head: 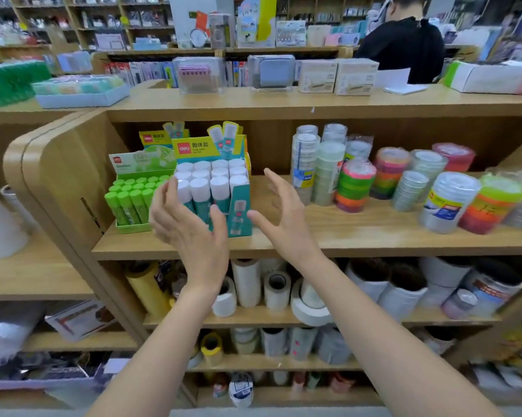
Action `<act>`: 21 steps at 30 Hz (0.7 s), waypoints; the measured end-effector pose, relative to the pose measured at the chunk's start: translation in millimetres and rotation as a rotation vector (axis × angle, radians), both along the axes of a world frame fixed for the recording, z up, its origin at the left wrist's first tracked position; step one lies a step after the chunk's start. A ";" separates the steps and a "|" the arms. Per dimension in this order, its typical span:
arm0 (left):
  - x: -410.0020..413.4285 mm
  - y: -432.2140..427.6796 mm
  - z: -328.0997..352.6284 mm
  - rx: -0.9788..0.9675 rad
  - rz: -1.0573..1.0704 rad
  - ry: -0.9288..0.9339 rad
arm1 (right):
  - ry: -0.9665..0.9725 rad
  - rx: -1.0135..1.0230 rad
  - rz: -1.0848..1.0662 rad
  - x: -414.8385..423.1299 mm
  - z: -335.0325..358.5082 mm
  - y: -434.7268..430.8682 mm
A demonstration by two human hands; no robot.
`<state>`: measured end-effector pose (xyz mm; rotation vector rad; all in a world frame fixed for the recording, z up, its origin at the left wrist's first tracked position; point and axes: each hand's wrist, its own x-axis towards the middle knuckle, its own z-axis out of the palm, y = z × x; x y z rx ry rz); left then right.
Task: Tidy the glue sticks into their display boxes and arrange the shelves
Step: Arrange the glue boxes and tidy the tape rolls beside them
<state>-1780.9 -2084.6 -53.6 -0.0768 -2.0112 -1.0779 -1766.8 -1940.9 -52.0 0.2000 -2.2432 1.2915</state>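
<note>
Left hand (190,227), spread and empty, hides part of the teal display box (241,206); right hand (280,218) likewise empty.

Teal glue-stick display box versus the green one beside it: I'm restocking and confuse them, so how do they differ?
The teal cardboard display box holds thick white-capped sticks; the green cardboard display box holds thinner green-capped ones. The teal box stands taller than the green box. Both sit on the same wooden shelf.

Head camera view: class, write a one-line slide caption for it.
Left hand and right hand, both open, frame a teal display box of white-capped glue sticks on a wooden shelf.
</note>
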 end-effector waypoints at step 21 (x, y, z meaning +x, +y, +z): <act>45.9 285.3 -20.7 -0.208 -0.434 -0.114 | 0.152 0.254 -0.563 124.2 -6.7 294.0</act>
